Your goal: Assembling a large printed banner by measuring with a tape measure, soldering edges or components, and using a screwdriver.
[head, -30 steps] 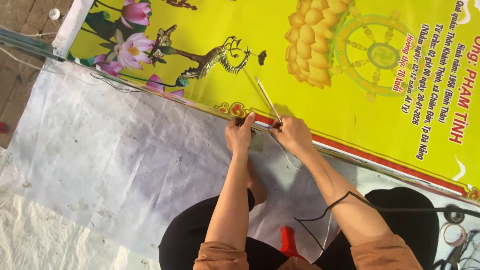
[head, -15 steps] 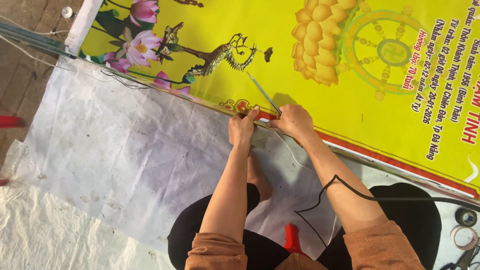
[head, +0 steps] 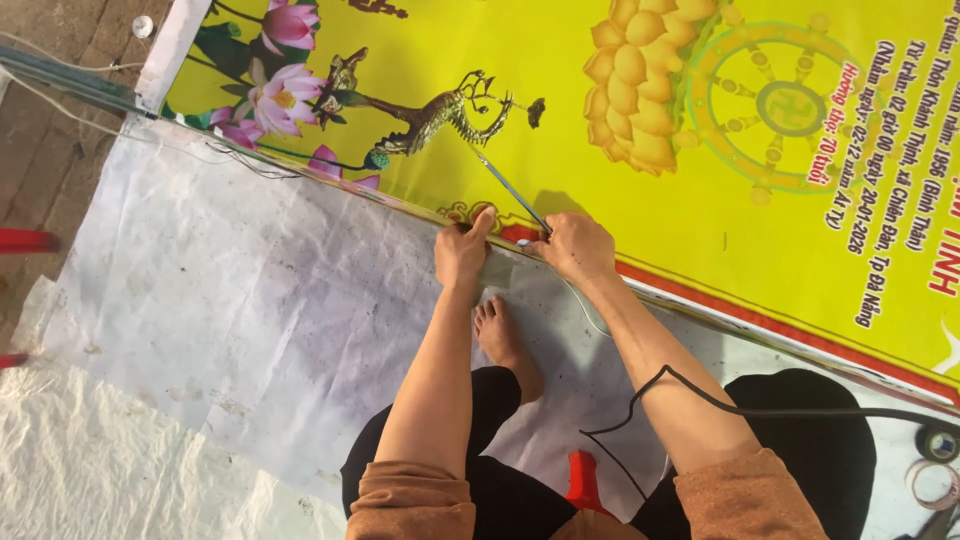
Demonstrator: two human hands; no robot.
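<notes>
the left hand (head: pixel 462 250) lay knuckles up on the lower edge of the yellow printed banner (head: pixel 640 200), its fingers curled and its fingertips pressed onto the red border strip (head: pixel 700 295) that ran from the hands toward four o'clock. the right hand (head: pixel 575 245) sat just beside it at three o'clock, thumb and forefinger pinched on a thin metal rod (head: pixel 508 187); the rod slanted away from that pinch toward eleven o'clock, over the yellow print, ending near the bronze-coloured dragon figure (head: pixel 440 110). between the two hands a small pale patch, perhaps tape, showed on the banner's edge, though what it was could not be told. the banner filled the upper right of the view, with pink lotus flowers (head: pixel 280 90) at ten o'clock and a golden lotus pedestal (head: pixel 640 80) at one o'clock. below the banner lay a grey-white tarpaulin (head: pixel 220 320), and the person's bare foot (head: pixel 500 340) rested on it at six o'clock from the hands. a black cable (head: pixel 700 395) crossed the right forearm and ran off toward three o'clock. a red tool handle (head: pixel 585 480) showed between the knees, and tape rolls (head: pixel 935 460) lay at the right edge.
</notes>
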